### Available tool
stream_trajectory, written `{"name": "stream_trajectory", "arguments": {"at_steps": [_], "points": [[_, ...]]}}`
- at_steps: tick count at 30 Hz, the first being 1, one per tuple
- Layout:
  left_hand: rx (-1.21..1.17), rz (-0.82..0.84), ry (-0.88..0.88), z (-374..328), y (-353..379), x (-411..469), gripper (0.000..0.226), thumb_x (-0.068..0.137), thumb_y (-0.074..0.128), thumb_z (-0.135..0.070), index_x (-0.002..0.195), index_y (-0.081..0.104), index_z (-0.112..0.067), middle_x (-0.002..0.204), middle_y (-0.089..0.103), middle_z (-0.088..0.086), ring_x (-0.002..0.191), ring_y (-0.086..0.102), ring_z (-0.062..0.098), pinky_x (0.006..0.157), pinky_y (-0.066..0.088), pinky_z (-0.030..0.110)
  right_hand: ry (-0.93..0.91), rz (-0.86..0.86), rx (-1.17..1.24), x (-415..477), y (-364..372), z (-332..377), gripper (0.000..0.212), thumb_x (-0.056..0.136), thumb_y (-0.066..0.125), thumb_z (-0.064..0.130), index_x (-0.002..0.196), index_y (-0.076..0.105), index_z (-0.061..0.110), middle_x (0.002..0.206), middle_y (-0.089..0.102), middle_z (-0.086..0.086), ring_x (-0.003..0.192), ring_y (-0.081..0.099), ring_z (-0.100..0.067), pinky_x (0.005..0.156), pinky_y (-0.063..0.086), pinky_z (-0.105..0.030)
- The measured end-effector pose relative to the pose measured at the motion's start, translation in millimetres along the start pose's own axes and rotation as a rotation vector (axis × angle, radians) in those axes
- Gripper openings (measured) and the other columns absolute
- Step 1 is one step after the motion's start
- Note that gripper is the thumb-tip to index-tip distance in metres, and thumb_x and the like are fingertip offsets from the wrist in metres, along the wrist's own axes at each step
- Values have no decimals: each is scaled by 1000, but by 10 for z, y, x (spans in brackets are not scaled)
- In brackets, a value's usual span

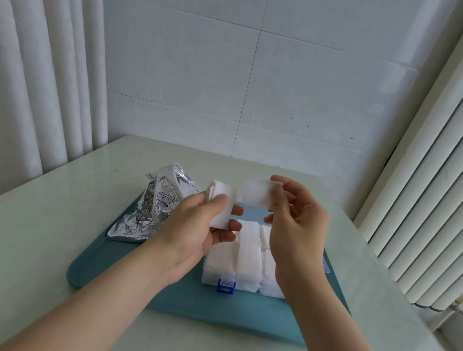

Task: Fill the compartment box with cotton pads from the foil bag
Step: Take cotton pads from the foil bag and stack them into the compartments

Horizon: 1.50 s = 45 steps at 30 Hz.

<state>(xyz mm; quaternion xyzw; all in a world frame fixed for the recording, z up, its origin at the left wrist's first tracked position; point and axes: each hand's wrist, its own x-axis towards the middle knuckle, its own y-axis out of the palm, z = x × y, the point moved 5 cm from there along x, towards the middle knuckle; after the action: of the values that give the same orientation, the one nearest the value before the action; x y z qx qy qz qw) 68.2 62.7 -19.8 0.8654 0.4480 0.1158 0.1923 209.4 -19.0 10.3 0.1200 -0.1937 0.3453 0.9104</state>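
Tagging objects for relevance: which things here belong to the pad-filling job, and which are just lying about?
In the job: foil bag, compartment box, pads in it, pad stack in left hand, single pad in right hand.
Lying about: teal tray, table, curtain, radiator.

Pale table (36,227) against a white tiled wall (290,82), curtain (36,71) at left, ribbed radiator (436,181) at right
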Motion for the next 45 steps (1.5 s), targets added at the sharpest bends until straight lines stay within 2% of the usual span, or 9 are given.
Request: {"name": "stream_trajectory", "arguments": {"at_steps": [5, 12, 16, 19, 24, 29, 36, 41, 45], "points": [[-83, 57, -146, -38, 16, -26, 45, 111, 42, -43, 124, 68, -8, 93, 71, 14, 68, 62, 23, 68, 50, 35, -191, 243, -199, 20, 61, 98, 22, 96, 74, 8, 110, 77, 25, 84, 77, 14, 79, 71, -5, 73, 57, -25], [84, 194, -190, 31, 58, -60, 58, 114, 32, -47, 135, 65, -5, 111, 70, 19, 81, 67, 27, 67, 51, 32, -365, 221, -409, -67, 108, 132, 16, 87, 85, 20, 101, 82, 28, 83, 73, 21, 85, 68, -7, 76, 53, -15], [45, 127, -122, 14, 47, -50, 58, 111, 38, -48, 127, 69, -2, 98, 70, 17, 76, 63, 22, 66, 54, 31, -459, 323, -562, -171, 182, 159, 40, 89, 82, 33, 127, 73, 30, 106, 60, 36, 110, 61, 1, 91, 39, -5], [0, 81, -109, -14, 19, -41, 58, 109, 42, -52, 125, 71, -5, 91, 71, 14, 69, 62, 21, 68, 56, 32, -479, 487, -659, -245, 251, 103, 74, 80, 82, 47, 147, 55, 31, 129, 58, 29, 128, 51, 3, 109, 36, -17], [-15, 83, -70, -2, 7, -17, 59, 106, 47, -53, 123, 71, -2, 102, 72, 20, 71, 62, 23, 71, 58, 34, -527, 468, -731, -246, 313, 15, 73, 86, 73, 49, 151, 51, 24, 160, 48, 8, 139, 48, -12, 114, 39, -32], [-41, 140, -66, -10, 53, -46, 53, 108, 45, -49, 120, 72, -5, 98, 73, 13, 73, 64, 19, 75, 58, 32, -539, 421, -799, -253, 328, 39, 73, 89, 61, 61, 146, 54, 16, 131, 67, 10, 108, 62, -17, 99, 50, -37], [17, 80, -18, 13, 17, -36, 51, 106, 52, -46, 123, 71, -2, 97, 69, 13, 69, 59, 19, 70, 55, 32, -510, 545, -800, -283, 301, 131, 83, 87, 64, 52, 159, 31, 26, 137, 60, 14, 129, 50, -6, 110, 36, -27], [46, 81, -15, 44, 54, -42, 54, 109, 43, -48, 121, 72, -4, 84, 66, 9, 71, 57, 17, 68, 50, 31, -415, 559, -709, -135, 197, 122, 61, 94, 65, 39, 151, 47, 26, 136, 64, 13, 128, 57, -9, 107, 46, -32], [76, 102, 17, 104, 70, -21, 60, 112, 37, -46, 128, 68, 2, 79, 53, 11, 64, 47, 19, 63, 41, 32, -475, 458, -731, -36, 161, 106, 39, 96, 74, 32, 134, 69, 25, 116, 74, 15, 109, 63, -3, 95, 48, -16]]}}
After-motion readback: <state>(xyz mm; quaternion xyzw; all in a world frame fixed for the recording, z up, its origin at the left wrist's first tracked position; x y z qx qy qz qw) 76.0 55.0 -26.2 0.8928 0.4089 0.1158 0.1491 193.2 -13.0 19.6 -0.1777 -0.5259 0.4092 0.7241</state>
